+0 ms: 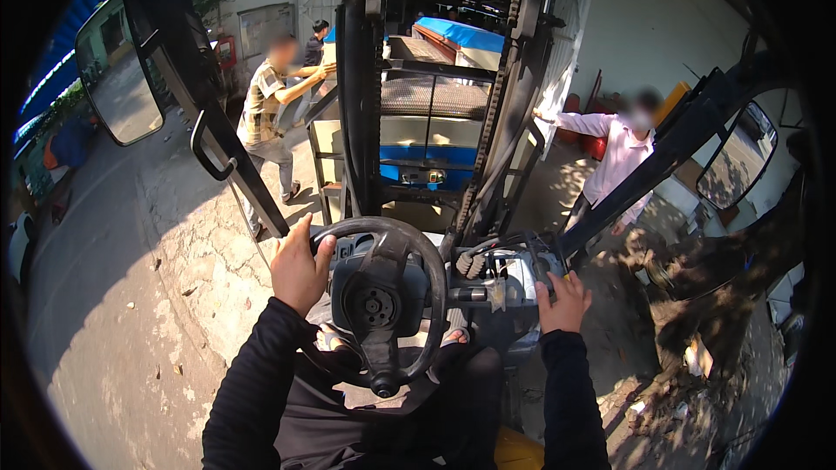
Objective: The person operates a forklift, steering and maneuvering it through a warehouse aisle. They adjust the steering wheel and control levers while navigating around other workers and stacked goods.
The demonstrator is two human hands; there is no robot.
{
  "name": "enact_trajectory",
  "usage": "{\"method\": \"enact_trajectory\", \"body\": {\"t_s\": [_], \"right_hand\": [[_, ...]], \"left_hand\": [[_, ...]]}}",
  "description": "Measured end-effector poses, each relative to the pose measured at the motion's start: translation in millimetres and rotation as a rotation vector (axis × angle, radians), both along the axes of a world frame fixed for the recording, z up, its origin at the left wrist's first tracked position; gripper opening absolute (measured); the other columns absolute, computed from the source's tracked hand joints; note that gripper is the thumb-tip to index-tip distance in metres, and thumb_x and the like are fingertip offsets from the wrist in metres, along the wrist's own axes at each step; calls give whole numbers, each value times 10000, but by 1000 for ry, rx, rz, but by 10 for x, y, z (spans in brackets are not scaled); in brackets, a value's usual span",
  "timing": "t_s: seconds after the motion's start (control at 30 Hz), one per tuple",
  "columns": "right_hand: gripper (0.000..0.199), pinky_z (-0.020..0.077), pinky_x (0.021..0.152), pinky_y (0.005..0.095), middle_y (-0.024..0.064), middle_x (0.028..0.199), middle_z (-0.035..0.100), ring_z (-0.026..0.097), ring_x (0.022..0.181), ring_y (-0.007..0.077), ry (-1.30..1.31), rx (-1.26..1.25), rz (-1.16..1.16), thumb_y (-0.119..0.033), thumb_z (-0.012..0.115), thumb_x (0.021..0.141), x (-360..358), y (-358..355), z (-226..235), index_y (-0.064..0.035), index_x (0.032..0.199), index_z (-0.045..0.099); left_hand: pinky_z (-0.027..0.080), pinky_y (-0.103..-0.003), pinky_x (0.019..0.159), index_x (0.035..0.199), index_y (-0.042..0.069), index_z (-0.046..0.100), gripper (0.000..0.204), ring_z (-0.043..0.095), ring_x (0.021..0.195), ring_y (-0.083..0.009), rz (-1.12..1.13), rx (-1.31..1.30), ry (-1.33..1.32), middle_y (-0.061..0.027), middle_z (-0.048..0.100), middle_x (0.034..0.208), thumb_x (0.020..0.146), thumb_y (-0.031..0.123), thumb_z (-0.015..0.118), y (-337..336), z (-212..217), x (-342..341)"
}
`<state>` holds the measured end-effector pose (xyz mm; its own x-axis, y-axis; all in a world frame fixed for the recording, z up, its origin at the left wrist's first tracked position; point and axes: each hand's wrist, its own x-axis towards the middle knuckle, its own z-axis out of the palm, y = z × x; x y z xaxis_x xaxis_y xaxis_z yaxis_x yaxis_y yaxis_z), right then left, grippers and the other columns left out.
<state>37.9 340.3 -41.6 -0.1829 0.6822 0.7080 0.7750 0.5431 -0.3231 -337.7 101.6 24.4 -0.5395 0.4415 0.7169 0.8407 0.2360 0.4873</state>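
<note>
My left hand (299, 271) lies against the left side of the black steering wheel (435, 274), its fingers stretched upward and the thumb apart from them. My right hand (564, 303) is at the control levers (533, 254) right of the wheel. Its fingers are spread and bent over the lever tops, closed on one lever as far as I can see; a small yellow bit shows by the fingertips. A forklift mast (359, 96) with chains stands in front of me. Beyond it is a load with a blue cover (461, 33).
A person in a patterned shirt (261, 104) reaches toward the load at left, another person (313, 48) behind. A person in a pink shirt (610, 152) holds the white gate (570, 52) at right. Side mirrors (122, 70) flank the frame; a tree trunk (740, 296) stands close right.
</note>
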Motion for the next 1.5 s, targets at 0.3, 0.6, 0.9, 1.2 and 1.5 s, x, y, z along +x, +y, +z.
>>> {"method": "enact_trajectory", "body": {"t_s": [0.3, 0.6, 0.9, 1.2, 1.5], "right_hand": [[396, 229, 1142, 629, 91, 1175, 721, 491, 1350, 320, 10, 72, 22, -410, 679, 913, -767, 853, 204, -128, 1188, 722], [776, 328, 1128, 511, 123, 1229, 707, 575, 1263, 327, 324, -213, 118, -491, 614, 975, -1554, 1873, 748, -52, 1555, 345], [477, 470, 1001, 455, 142, 1098, 724, 639, 1121, 313, 432, -65, 26, -469, 691, 919, -2112, 2880, 1301, -68, 1177, 717], [381, 152, 1181, 653, 101, 1213, 704, 486, 1355, 355, -50, 67, -236, -400, 723, 845, -2765, 3256, 951, -87, 1062, 736], [385, 136, 1178, 671, 134, 1087, 724, 504, 1337, 378, -48, -51, -247, -424, 721, 858, -3214, 3854, 1043, -84, 1037, 733]], "left_hand": [[172, -651, 1195, 1524, 23, 399, 887, 419, 1423, -397, 209, -417, 293, -214, 471, 1516, 968, 714, 401, 1360, 599, -518], [165, -658, 1196, 1470, 49, 489, 805, 391, 1428, -426, -38, -357, 538, -205, 484, 1503, 934, 648, 540, 2918, 971, -672], [199, -643, 1181, 1400, 12, 559, 740, 440, 1389, -437, -248, -257, 663, -214, 573, 1403, 941, 593, 570, 3804, 1146, -998], [176, -640, 1195, 1243, -15, 681, 823, 435, 1390, -411, -408, -309, 629, -227, 641, 1282, 895, 712, 513, 4353, 949, -884], [132, -589, 1225, 1294, -20, 644, 798, 356, 1447, -425, -524, -439, 634, -247, 604, 1335, 955, 676, 452, 4885, 659, -960]]}}
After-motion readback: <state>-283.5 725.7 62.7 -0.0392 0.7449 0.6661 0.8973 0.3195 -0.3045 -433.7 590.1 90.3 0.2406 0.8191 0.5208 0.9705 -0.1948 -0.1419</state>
